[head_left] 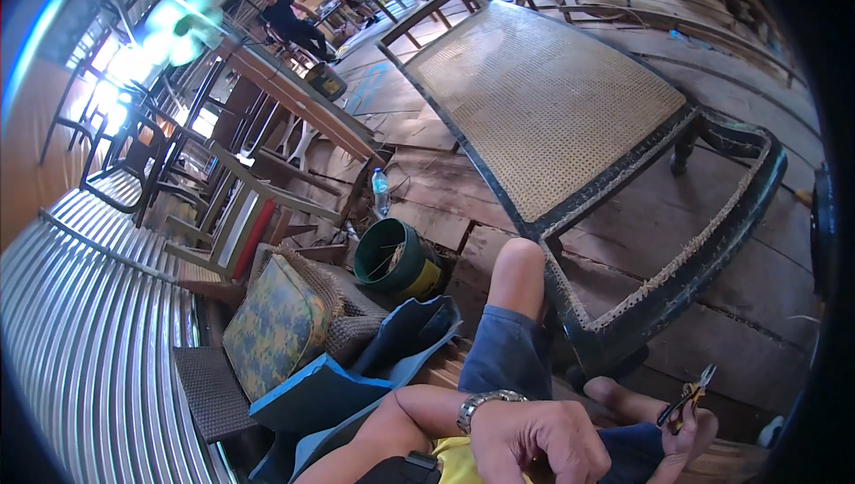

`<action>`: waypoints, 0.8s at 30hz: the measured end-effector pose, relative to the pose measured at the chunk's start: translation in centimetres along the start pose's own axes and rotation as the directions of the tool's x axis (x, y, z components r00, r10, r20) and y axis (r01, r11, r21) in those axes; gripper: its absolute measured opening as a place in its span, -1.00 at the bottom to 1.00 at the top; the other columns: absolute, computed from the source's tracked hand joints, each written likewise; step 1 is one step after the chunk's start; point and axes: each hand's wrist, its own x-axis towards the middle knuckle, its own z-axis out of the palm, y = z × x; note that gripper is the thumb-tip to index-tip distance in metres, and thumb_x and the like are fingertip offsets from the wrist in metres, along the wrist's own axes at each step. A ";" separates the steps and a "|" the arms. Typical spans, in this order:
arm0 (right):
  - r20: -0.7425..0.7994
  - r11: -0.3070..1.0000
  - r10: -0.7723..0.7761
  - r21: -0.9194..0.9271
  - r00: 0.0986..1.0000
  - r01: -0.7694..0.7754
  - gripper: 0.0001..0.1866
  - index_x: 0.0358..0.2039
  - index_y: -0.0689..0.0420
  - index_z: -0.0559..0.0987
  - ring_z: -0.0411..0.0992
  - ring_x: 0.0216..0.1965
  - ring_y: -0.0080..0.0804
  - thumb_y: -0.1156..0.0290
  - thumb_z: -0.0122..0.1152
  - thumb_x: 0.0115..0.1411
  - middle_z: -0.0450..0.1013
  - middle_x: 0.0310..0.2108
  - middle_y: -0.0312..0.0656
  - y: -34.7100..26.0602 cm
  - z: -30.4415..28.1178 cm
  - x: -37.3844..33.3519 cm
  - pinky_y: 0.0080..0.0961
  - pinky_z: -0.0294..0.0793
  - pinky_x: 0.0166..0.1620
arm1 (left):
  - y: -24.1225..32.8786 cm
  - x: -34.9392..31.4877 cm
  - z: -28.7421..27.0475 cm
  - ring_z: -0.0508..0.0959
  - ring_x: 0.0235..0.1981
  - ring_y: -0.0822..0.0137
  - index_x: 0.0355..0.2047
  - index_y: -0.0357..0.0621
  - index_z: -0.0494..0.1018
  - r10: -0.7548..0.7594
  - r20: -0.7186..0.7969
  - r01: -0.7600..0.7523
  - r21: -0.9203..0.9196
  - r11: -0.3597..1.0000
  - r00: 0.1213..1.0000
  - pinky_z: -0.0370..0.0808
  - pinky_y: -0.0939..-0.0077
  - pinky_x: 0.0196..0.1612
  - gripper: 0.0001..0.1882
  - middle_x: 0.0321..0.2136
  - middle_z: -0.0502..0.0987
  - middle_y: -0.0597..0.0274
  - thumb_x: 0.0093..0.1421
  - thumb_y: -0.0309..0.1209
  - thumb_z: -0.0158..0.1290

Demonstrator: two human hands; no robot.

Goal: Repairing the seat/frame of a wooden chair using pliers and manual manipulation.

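My left hand (539, 441), with a metal-band watch (488, 406) at its wrist, is held in front of my yellow shirt. Its fingers curl closed, and whatever they may hold is hidden. Off to the right, my right hand (681, 441) grips a pair of pliers (688, 397) with black and yellow handles, jaws pointing up. Beyond my knees stands a long dark wooden lounge frame (614, 334) with a woven cane panel (552, 101). Its near section is an open loop, with frayed cane bits along the inner edge.
A green bucket (381, 261) and a plastic bottle (381, 192) stand left of the frame. Closer lie blue foam sheets (329, 395) and a camouflage cushion (276, 328). Stacked chairs (258, 217) and corrugated metal (89, 341) line the left. Farther back, a person (298, 25) sits near a fan (183, 25).
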 end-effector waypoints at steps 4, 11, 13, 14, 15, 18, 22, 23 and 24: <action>0.011 1.000 -0.006 0.003 1.000 0.006 -0.70 -0.08 0.09 0.55 0.41 -0.26 -0.45 0.19 0.22 0.28 0.45 -0.30 -0.21 0.5 -0.9 0.0 -0.39 0.44 -0.10 | 1.4 0.5 2.1 0.51 -0.48 0.18 -0.24 -0.30 0.57 0.007 -0.045 -0.007 -0.004 1.000 0.999 0.39 0.32 -0.46 -0.68 -0.43 0.51 0.09 0.19 -0.25 0.27; 0.092 1.000 -0.002 -0.009 0.996 0.003 -0.58 0.01 0.12 0.55 0.45 -0.11 -0.28 0.12 0.25 0.26 0.51 -0.13 -0.05 0.2 -0.1 0.4 -0.16 0.41 0.00 | 1.8 -0.3 5.4 0.43 -0.54 0.08 -0.37 -0.32 0.51 -0.152 0.062 0.154 -0.037 0.987 0.986 0.35 0.28 -0.49 -0.65 -0.48 0.42 0.07 0.30 -0.20 0.11; 0.153 1.000 0.005 0.003 0.988 -0.006 -0.55 0.03 0.13 0.54 0.47 -0.06 -0.23 0.11 0.26 0.26 0.53 -0.09 -0.01 0.0 0.8 0.1 -0.10 0.40 0.03 | 1.9 0.0 5.3 0.42 -0.55 0.07 -0.45 -0.30 0.49 -0.091 0.062 0.095 -0.048 0.994 0.994 0.34 0.25 -0.50 -0.65 -0.50 0.38 0.08 0.30 -0.21 0.09; 0.031 1.000 -0.015 0.004 0.999 0.014 -0.68 -0.08 0.11 0.59 0.49 -0.22 -0.09 0.19 0.25 0.26 0.56 -0.19 -0.07 0.0 1.2 -0.6 -0.20 0.49 -0.09 | 2.3 0.1 5.2 0.42 -0.55 0.07 -0.45 -0.30 0.49 -0.097 0.090 0.103 -0.071 0.992 0.991 0.34 0.25 -0.50 -0.65 -0.50 0.38 0.08 0.30 -0.21 0.09; 0.008 0.999 -0.042 0.028 0.999 0.042 -0.68 -0.08 0.11 0.59 0.49 -0.22 -0.09 0.19 0.25 0.26 0.56 -0.19 -0.07 0.2 1.8 -1.2 -0.20 0.49 -0.09 | 2.9 0.1 4.9 0.41 -0.57 0.08 -0.46 -0.29 0.48 -0.268 0.144 0.270 0.008 0.963 0.953 0.34 0.25 -0.50 -0.65 -0.50 0.38 0.08 0.30 -0.22 0.08; 0.061 0.992 -0.109 0.073 0.992 0.105 -0.75 -0.11 0.10 0.56 0.43 -0.35 -0.34 0.24 0.20 0.29 0.48 -0.34 -0.21 0.2 3.6 -2.1 -0.38 0.48 -0.19 | 2.2 0.8 4.5 0.39 -0.57 0.09 -0.46 -0.28 0.48 -0.211 0.160 0.199 0.089 0.976 0.964 0.34 0.26 -0.50 -0.67 -0.50 0.38 0.07 0.30 -0.23 0.08; 0.164 0.993 -0.104 0.070 0.981 0.093 -0.83 -0.17 0.08 0.53 0.36 -0.49 -0.58 0.29 0.14 0.32 0.38 -0.50 -0.36 0.8 5.2 -2.7 -0.56 0.46 -0.30 | 1.7 0.7 3.7 0.43 -0.51 0.13 -0.38 -0.29 0.50 0.101 -0.010 -0.101 0.014 0.995 0.995 0.36 0.31 -0.44 -0.72 -0.44 0.42 0.09 0.25 -0.26 0.14; 0.168 0.995 -0.084 0.071 0.982 0.072 -0.84 -0.20 0.08 0.52 0.35 -0.50 -0.57 0.28 0.13 0.33 0.38 -0.52 -0.36 1.1 5.5 -2.6 -0.55 0.45 -0.32 | 1.7 0.5 3.6 0.43 -0.51 0.13 -0.38 -0.29 0.50 0.102 -0.001 -0.102 0.010 0.995 0.995 0.36 0.31 -0.44 -0.72 -0.44 0.42 0.09 0.25 -0.26 0.14; 0.159 0.995 -0.070 0.077 0.985 0.058 -0.85 -0.23 0.07 0.51 0.35 -0.51 -0.56 0.28 0.12 0.33 0.37 -0.54 -0.36 1.2 5.6 -2.6 -0.54 0.44 -0.34 | 1.8 0.4 3.6 0.38 -0.54 0.22 -0.30 -0.24 0.48 0.158 -0.080 -0.162 -0.054 0.985 0.984 0.30 0.39 -0.48 -0.71 -0.38 0.40 0.14 0.24 -0.22 0.15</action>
